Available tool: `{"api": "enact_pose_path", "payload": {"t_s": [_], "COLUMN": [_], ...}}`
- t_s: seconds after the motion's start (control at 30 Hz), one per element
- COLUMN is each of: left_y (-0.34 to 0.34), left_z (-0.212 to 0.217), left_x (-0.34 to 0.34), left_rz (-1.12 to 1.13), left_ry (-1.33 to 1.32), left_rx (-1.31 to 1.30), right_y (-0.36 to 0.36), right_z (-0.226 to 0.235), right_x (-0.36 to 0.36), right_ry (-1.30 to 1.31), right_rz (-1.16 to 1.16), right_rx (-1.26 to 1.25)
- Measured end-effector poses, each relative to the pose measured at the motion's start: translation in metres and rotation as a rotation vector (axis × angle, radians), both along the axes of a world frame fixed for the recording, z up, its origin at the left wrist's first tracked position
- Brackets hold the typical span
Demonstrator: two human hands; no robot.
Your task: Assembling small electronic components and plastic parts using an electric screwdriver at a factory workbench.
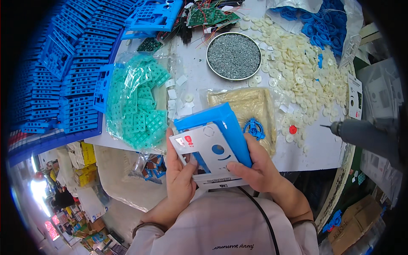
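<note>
Both hands' fingers (180, 168) grip a blue casing (221, 131) over the cluttered white table (195, 76), screw bowl (233, 56) behind

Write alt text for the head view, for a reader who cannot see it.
Two bare hands, the left hand and right hand, hold a blue plastic casing with a silver faceplate over a cluttered white worktable. Behind it lie a round tin of screws, a bag of green keypads, stacked blue casings and loose cream discs.
</note>
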State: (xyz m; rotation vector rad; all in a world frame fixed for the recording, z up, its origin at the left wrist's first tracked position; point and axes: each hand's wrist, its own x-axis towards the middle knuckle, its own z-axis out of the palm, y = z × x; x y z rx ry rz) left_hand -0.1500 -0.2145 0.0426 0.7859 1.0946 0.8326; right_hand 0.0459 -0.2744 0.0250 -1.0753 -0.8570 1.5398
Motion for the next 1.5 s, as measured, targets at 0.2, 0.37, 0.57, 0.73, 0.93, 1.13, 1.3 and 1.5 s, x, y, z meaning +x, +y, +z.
{"api": "enact_pose_path", "payload": {"t_s": [0.2,0.37,0.57,0.73,0.93,1.13,1.3,1.5], "left_y": [0.009,0.013,0.029,0.033,0.034,0.037,0.052,0.048], "left_z": [-0.015,-0.033,-0.023,-0.024,-0.021,-0.030,-0.007,-0.001], "left_x": [-0.009,-0.016,-0.004,-0.005,-0.006,-0.009,0.005,0.011], "left_rz": [-0.126,-0.179,-0.113,-0.076,-0.135,-0.212,-0.246,-0.300], "left_ry": [-0.100,0.128,0.177,0.192,0.154,0.125,0.149,0.108], "left_rx": [0.068,0.273,0.233,0.253,0.353,0.518,0.521,0.589], "right_y": [-0.002,0.003,0.002,-0.004,-0.005,-0.005,-0.023,-0.041], "right_z": [-0.004,-0.003,-0.006,-0.007,-0.008,0.001,-0.010,-0.019], "right_x": [-0.001,0.003,0.016,0.022,0.022,0.030,0.028,0.023], "right_ry": [0.323,0.494,0.322,0.343,0.303,0.194,0.194,0.127], "right_rz": [-0.091,-0.165,-0.031,0.030,-0.010,-0.029,-0.056,-0.129], "right_rx": [-0.041,-0.145,-0.042,-0.168,-0.125,-0.154,-0.065,0.015]}}
